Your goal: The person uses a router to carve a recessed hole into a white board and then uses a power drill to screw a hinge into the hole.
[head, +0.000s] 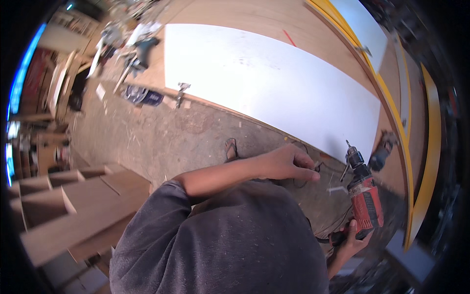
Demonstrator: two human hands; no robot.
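My right hand (353, 240) grips the rear handle of a red and black corded power drill (365, 205). Its bit points up and away from me, over the near right corner of a long white panel (264, 81). Across the front of my body reaches my left hand (290, 161), its thumb and fingers curled, left of the drill's chuck. Something small and greyish shows by those fingertips; whether they pinch it or it lies behind them is unclear. The white panel rests on a brown wood-board worktop (238, 11).
A clamp (181, 93) sits at the panel's near left edge. Another dark power tool (382, 152) lies right of the panel, beside yellow-edged strips (398, 125). More tools (143, 55) crowd the far left. A wooden compartment unit (88, 205) stands at left. Cables cross the concrete floor (154, 136).
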